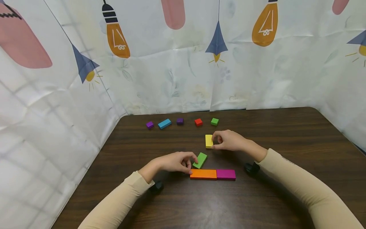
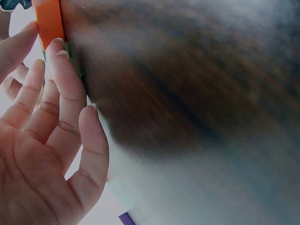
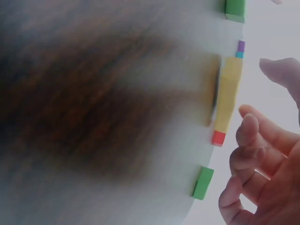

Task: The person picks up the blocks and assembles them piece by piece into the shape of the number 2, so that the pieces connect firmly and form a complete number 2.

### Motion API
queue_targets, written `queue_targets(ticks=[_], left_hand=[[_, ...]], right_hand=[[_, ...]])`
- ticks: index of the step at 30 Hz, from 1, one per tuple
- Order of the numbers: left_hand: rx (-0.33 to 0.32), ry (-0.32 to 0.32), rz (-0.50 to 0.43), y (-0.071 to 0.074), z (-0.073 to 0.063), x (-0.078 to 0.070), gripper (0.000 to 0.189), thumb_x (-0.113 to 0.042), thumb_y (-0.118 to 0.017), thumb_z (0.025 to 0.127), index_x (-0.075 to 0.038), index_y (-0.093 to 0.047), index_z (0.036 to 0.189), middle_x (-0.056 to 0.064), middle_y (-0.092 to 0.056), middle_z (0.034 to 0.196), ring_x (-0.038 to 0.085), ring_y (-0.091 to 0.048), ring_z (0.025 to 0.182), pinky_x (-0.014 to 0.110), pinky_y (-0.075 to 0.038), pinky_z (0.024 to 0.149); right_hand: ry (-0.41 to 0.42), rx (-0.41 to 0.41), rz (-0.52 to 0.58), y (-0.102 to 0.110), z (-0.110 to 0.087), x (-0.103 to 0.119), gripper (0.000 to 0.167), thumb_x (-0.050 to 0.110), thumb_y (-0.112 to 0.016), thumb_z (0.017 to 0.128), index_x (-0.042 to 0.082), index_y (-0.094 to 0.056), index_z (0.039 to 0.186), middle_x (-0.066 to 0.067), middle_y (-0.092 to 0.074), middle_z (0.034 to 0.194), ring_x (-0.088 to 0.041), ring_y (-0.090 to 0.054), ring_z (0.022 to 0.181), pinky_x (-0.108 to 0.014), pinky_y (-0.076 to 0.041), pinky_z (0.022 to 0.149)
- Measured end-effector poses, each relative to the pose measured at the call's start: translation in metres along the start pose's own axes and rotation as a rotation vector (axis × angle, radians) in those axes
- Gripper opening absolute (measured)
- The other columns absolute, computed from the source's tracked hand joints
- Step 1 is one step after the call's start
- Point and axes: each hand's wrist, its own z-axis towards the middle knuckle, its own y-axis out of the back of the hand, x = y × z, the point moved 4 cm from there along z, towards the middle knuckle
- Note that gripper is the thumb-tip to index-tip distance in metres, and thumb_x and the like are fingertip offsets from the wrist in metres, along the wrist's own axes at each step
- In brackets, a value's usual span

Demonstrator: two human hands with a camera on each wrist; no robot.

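Orange block (image 1: 203, 174): lies flat on the dark wooden table (image 1: 200, 203), its long side running left to right
Magenta block (image 1: 226, 174): end to end with the orange block, at its right
Light green block (image 1: 201, 159): just behind the orange block, set at a slant
Yellow block (image 1: 208, 142): farther behind the orange block, upright side to the right hand
Left hand (image 1: 174, 162): at the left end of the orange block, thumb tip against it, a fingertip at the light green block; I cannot tell whether it pinches either
Right hand (image 1: 228, 140): behind the orange block and to its right, fingers bent with a gap to the thumb, fingertips by the yellow block's right edge, not gripping it
Far row: well behind the orange block, left to right, purple block (image 1: 150, 125), blue block (image 1: 164, 123), dark purple block (image 1: 180, 121), red block (image 1: 198, 122), small green block (image 1: 214, 121)
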Motion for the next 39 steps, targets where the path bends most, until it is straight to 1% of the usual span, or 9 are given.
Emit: queue_targets(ticks=[2, 5, 9, 15, 20, 24, 27, 32, 39], left_hand=[[0.000, 0.002, 0.000, 0.000, 0.000, 0.000, 0.033, -0.010, -0.073, 0.096, -0.010, -0.059, 0.125, -0.002, -0.062, 0.085, 0.011, -0.055, 0.068, 0.025, -0.045, 0.069], [0.002, 0.000, 0.003, 0.001, 0.000, 0.000, 0.032, -0.009, -0.073, 0.097, -0.010, -0.059, 0.125, -0.002, -0.062, 0.085, 0.011, -0.054, 0.068, 0.025, -0.044, 0.069], [0.005, -0.001, 0.003, 0.000, 0.001, 0.000, 0.032, -0.009, -0.072, 0.097, -0.011, -0.058, 0.126, -0.002, -0.062, 0.085, 0.011, -0.053, 0.067, 0.025, -0.044, 0.068], [0.007, -0.003, 0.005, 0.001, 0.000, -0.001, 0.033, -0.009, -0.073, 0.097, -0.010, -0.058, 0.126, -0.002, -0.063, 0.085, 0.011, -0.054, 0.066, 0.025, -0.044, 0.068], [0.008, -0.010, 0.011, 0.001, 0.000, -0.002, 0.032, -0.010, -0.073, 0.097, -0.011, -0.058, 0.126, -0.002, -0.063, 0.085, 0.010, -0.054, 0.067, 0.025, -0.044, 0.068], [0.008, -0.013, 0.007, 0.001, 0.000, -0.002, 0.032, -0.010, -0.073, 0.097, -0.011, -0.058, 0.126, -0.002, -0.063, 0.085, 0.010, -0.053, 0.066, 0.025, -0.044, 0.068], [0.007, -0.014, 0.006, 0.001, 0.000, -0.001, 0.032, -0.010, -0.073, 0.097, -0.011, -0.058, 0.126, -0.002, -0.063, 0.085, 0.010, -0.053, 0.066, 0.024, -0.044, 0.068], [0.011, -0.011, 0.008, 0.001, 0.000, -0.001, 0.032, -0.010, -0.073, 0.097, -0.011, -0.058, 0.126, -0.003, -0.063, 0.085, 0.010, -0.051, 0.065, 0.024, -0.043, 0.067], [0.009, -0.020, 0.007, 0.001, 0.000, -0.001, 0.032, -0.009, -0.072, 0.097, -0.010, -0.058, 0.126, -0.003, -0.063, 0.085, 0.010, -0.052, 0.065, 0.024, -0.043, 0.067]], right_hand=[[0.002, 0.011, -0.010, 0.000, 0.003, 0.000, 0.040, 0.033, -0.080, 0.090, 0.008, -0.065, 0.117, 0.000, -0.054, 0.078, -0.014, -0.047, 0.064, -0.028, -0.036, 0.059], [0.007, 0.029, -0.026, 0.001, 0.007, 0.000, 0.052, 0.034, -0.081, 0.090, 0.005, -0.061, 0.129, -0.002, -0.054, 0.083, -0.016, -0.047, 0.068, -0.030, -0.037, 0.061], [0.018, 0.060, -0.037, 0.001, 0.013, -0.002, 0.064, 0.034, -0.079, 0.092, 0.004, -0.054, 0.143, -0.006, -0.055, 0.095, -0.020, -0.051, 0.080, -0.033, -0.041, 0.067], [0.015, 0.099, -0.038, -0.001, 0.020, -0.007, 0.068, 0.035, -0.077, 0.093, 0.007, -0.051, 0.149, -0.013, -0.056, 0.111, -0.026, -0.055, 0.095, -0.040, -0.048, 0.081], [0.001, 0.120, -0.059, -0.003, 0.025, -0.007, 0.067, 0.036, -0.076, 0.093, 0.005, -0.053, 0.147, -0.016, -0.056, 0.117, -0.027, -0.056, 0.098, -0.041, -0.049, 0.085], [-0.013, 0.117, -0.050, -0.003, 0.027, -0.006, 0.065, 0.035, -0.078, 0.092, 0.001, -0.056, 0.143, -0.017, -0.055, 0.117, -0.027, -0.055, 0.098, -0.041, -0.048, 0.086], [-0.022, 0.099, -0.053, -0.003, 0.028, -0.006, 0.064, 0.036, -0.080, 0.090, -0.001, -0.058, 0.137, -0.014, -0.055, 0.113, -0.025, -0.054, 0.097, -0.039, -0.047, 0.085], [-0.029, 0.066, -0.070, -0.005, 0.028, -0.006, 0.061, 0.038, -0.082, 0.087, -0.002, -0.061, 0.128, -0.010, -0.054, 0.103, -0.023, -0.052, 0.091, -0.035, -0.044, 0.078], [-0.037, 0.054, -0.082, -0.007, 0.025, -0.003, 0.059, 0.040, -0.082, 0.085, -0.001, -0.061, 0.123, -0.007, -0.057, 0.095, -0.020, -0.053, 0.083, -0.034, -0.045, 0.074]])
